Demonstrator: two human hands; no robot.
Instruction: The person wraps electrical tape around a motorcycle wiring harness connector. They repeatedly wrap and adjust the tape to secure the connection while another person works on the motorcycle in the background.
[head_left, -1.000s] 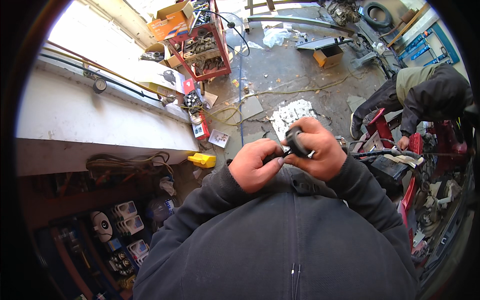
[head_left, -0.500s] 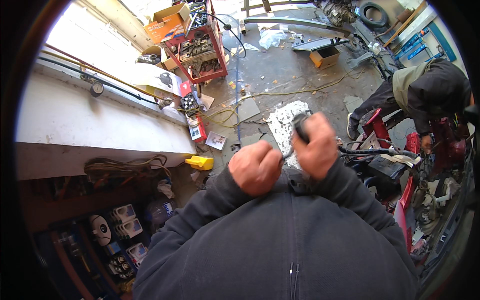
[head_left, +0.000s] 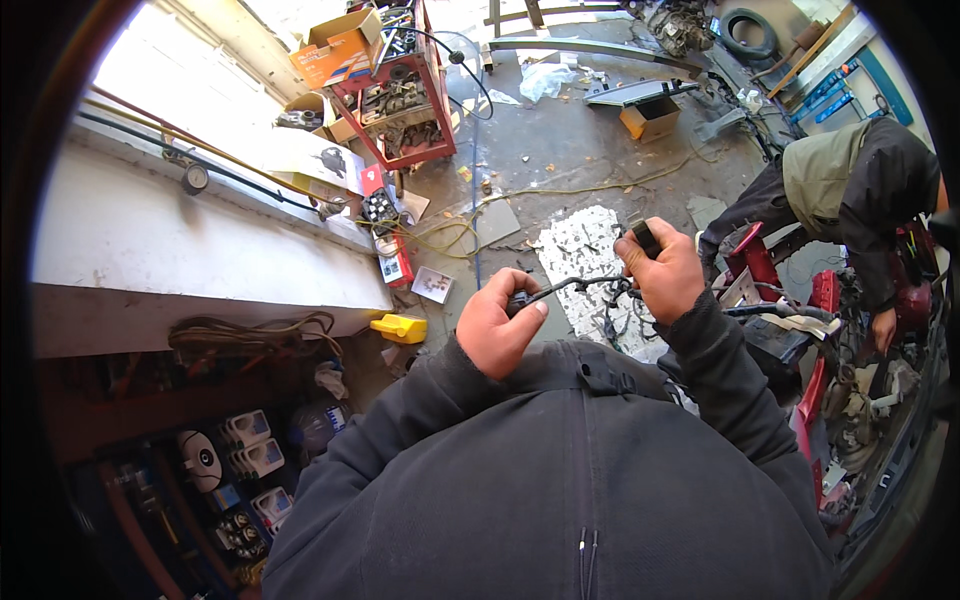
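A thin black wiring harness (head_left: 578, 284) spans the gap between my hands, with loose loops of wire hanging below it near the right one. My left hand (head_left: 497, 325) is closed around its thicker dark end. Pinched between the thumb and fingers of my right hand (head_left: 668, 275) is a dark, short object that looks like a roll of black tape (head_left: 643, 237), seen nearly edge-on. Part of the harness runs up against the right palm, where its contact is hidden. Both hands are in front of my chest, above a white speckled sheet (head_left: 575, 235) on the floor.
To the right, another person (head_left: 850, 190) bends over red car body parts (head_left: 815, 385). A red tool cart (head_left: 415, 155) stands far left beside cardboard boxes. A yellow hose (head_left: 600, 184) crosses the floor. Shelves (head_left: 240, 450) and a yellow case (head_left: 399, 327) are at left.
My hands have moved apart, and the harness between them now shows. My right hand has shifted right and turned. The other person's hand has reached lower among the car parts.
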